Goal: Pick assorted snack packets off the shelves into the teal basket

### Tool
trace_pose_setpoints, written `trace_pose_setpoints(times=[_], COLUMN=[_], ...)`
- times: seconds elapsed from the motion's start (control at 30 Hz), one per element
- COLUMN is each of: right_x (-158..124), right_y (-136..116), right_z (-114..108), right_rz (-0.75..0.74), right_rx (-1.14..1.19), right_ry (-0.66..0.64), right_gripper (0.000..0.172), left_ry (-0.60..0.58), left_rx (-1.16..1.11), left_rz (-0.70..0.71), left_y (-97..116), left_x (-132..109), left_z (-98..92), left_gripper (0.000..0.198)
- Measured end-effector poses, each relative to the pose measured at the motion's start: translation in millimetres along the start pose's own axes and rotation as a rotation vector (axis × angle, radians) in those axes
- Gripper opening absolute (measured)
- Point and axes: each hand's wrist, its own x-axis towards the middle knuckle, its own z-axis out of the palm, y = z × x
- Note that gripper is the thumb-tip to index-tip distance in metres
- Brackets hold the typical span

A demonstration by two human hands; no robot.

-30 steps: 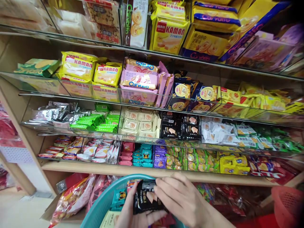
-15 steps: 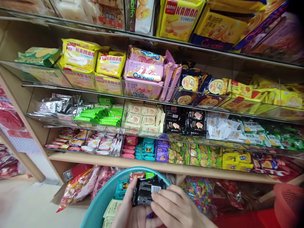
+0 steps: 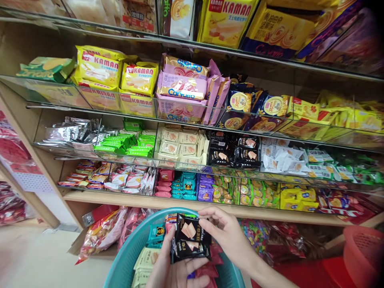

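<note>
Above the teal basket (image 3: 126,248), two black snack packets (image 3: 193,234) with pale cake pictures overlap, faces up. They rest in my left hand (image 3: 172,268), its thumb along their left edge and its fingers spread beneath. My right hand (image 3: 229,236) pinches the right edge of the upper packet, fingertips at its top corner. Inside the basket lie cream packets (image 3: 145,262), teal packets (image 3: 156,234) and red packets (image 3: 214,266); the hands hide part of the contents.
Shelves ahead carry rows of packaged snacks behind clear fronts, including black packets (image 3: 235,150) and cream packets (image 3: 180,148). Large bags of sweets (image 3: 100,236) lie under the bottom shelf (image 3: 120,200). A red basket (image 3: 363,248) stands at the right.
The upper black packet has turned from its barcode side to its picture side. My right hand has shifted up and right, from the packets' lower front to the upper packet's right edge.
</note>
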Motion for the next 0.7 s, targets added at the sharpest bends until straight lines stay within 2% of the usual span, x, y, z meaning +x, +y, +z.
trace_pose_setpoints(times=[0.1, 0.2, 0.37, 0.47, 0.57, 0.7], right_x=[0, -2, -3, 3, 16, 39], right_y=[3, 7, 9, -4, -24, -48], right_z=[0, 4, 6, -11, -38, -61], right_rz=[0.121, 0.16, 0.143, 0.086, 0.034, 0.036], right_rx=[0.111, 0.125, 0.144, 0.006, -0.159, -0.343], right_ry=[-0.05, -0.098, -0.21, -0.29, -0.469, -0.819], right_gripper=[0.029, 0.03, 0.026, 0.022, 0.018, 0.017], left_ry=[0.052, 0.087, 0.116, 0.114, 0.097, -0.018], left_rx=[-0.009, 0.002, 0.013, 0.006, 0.014, 0.035], left_rz=[0.037, 0.069, 0.074, 0.087, 0.094, 0.028], left_y=[-1, -4, -7, -7, -7, -8], left_x=[-1, -3, -7, -9, -12, -14], left_z=[2.2, 5.4, 6.3, 2.9, 1.6, 2.9], left_gripper=[0.073, 0.067, 0.065, 0.065, 0.063, 0.075])
